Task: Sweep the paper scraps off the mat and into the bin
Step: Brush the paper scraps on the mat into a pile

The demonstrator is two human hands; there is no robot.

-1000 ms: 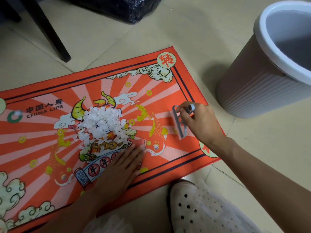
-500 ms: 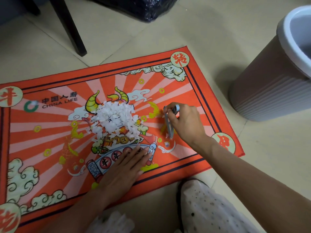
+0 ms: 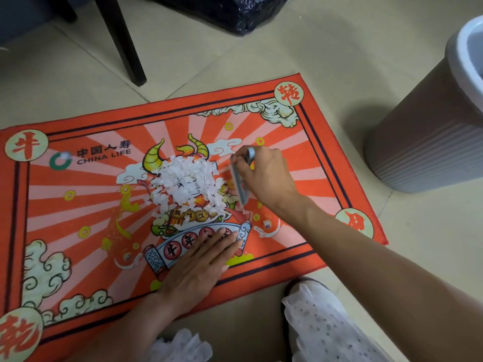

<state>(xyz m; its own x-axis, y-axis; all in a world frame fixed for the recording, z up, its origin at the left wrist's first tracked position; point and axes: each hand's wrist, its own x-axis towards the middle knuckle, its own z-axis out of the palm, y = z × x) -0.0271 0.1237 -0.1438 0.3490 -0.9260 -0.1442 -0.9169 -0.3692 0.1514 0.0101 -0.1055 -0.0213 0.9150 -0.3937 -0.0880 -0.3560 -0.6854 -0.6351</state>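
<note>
A heap of white paper scraps [image 3: 189, 182] lies in the middle of the orange printed mat [image 3: 78, 205]. My right hand [image 3: 266, 176] is closed on a small grey flat scraper [image 3: 240, 184], held on edge and touching the heap's right side. My left hand [image 3: 201, 265] lies flat, palm down, fingers together, on the mat just below the heap. The bin [image 3: 428, 142], brown with a white rim, stands on the floor to the right of the mat, partly cut off by the frame.
A dark chair leg [image 3: 122, 43] stands on the tiled floor beyond the mat, and a black plastic bag [image 3: 235, 11] lies at the top. My white perforated shoe [image 3: 321, 325] is by the mat's near edge.
My right hand has carried the scraper leftward across the mat, from near its right border up to the heap's right side. My left hand has stayed flat in place.
</note>
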